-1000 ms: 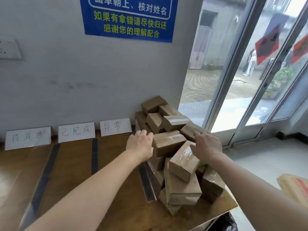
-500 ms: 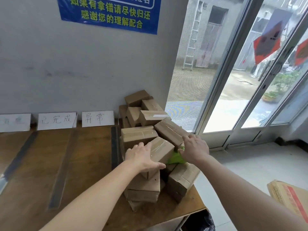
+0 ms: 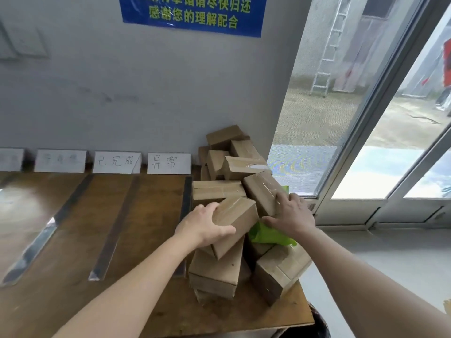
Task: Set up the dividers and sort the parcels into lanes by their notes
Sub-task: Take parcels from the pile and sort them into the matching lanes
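Left hand (image 3: 205, 225) is on a taped parcel (image 3: 238, 215) at the front of the pile (image 3: 219, 272), grip clamped round it, fingers over the far top edge, thumb across the near face. Right hand (image 3: 290, 215) lies on the lower end of a tilted parcel (image 3: 262, 191) just beside it, thumb spread onto green plastic (image 3: 268, 234) tucked among the boxes; grip clamped or only pressing, can't tell. The pile sits heaped at the right end of the bench (image 3: 73, 289), against the wall. Left of it, dark dividers (image 3: 114, 228) lie across the bench top, with handwritten note cards (image 3: 169, 163) propped along the wall behind.
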Demonstrator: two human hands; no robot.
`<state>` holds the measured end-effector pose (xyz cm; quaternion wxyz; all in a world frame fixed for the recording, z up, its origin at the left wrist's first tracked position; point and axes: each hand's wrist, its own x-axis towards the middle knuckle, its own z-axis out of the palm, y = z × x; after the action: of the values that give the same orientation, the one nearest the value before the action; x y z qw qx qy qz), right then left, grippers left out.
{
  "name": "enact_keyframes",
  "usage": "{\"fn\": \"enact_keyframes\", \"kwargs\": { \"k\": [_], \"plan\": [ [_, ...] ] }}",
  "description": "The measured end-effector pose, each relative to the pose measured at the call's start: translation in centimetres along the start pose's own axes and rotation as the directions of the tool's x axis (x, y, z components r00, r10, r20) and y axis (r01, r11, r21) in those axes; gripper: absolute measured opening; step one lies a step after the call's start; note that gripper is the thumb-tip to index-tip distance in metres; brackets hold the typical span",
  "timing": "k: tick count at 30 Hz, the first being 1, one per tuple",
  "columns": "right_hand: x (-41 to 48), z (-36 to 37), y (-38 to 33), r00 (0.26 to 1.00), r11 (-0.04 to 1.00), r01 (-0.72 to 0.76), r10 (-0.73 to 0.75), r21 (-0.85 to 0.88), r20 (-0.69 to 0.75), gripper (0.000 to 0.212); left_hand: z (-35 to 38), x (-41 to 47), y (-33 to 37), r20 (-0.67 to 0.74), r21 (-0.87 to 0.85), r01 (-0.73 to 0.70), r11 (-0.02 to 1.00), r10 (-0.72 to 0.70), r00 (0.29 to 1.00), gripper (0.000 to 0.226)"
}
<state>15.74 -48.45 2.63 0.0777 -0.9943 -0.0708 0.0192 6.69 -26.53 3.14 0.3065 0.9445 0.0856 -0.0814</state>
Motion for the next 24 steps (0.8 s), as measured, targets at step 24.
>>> {"fn": "enact_keyframes", "kwargs": {
  "k": [24],
  "plan": [
    [-3.2, -1.8, -8.4, 0.960, -0.369, -0.258, -0.205, 0.893, 0.193, 0.055, -4.8, -4.1, -3.2, -0.057, -0.998, -0.058, -0.034, -0.018, 0.998, 0.039]
  ]
}}
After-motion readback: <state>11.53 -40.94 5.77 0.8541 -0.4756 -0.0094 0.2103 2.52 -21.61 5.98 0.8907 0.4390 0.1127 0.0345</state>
